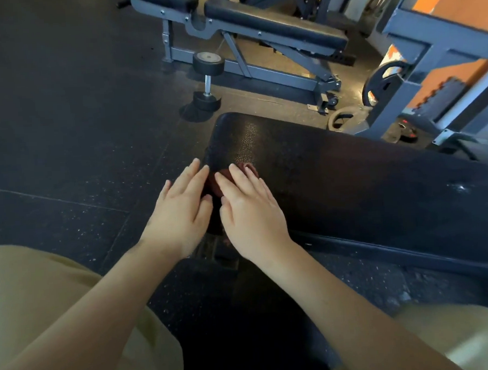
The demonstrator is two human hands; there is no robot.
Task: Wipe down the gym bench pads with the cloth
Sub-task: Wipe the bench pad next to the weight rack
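A long black bench pad (349, 173) runs from the centre toward the right. A dark reddish-brown cloth (218, 183) lies bunched on the pad's near left corner, mostly hidden under my hands. My right hand (249, 207) lies flat on the cloth with its fingers straight. My left hand (181, 205) rests beside it at the pad's left edge, fingers straight, with the fingertips touching the cloth's left side.
A dumbbell (207, 82) stands on the rubber floor just beyond the pad's end. Behind it is a grey adjustable bench (274, 24). A grey rack frame (417, 71) with weight plates (381, 82) stands at the right. My knees show at the bottom corners.
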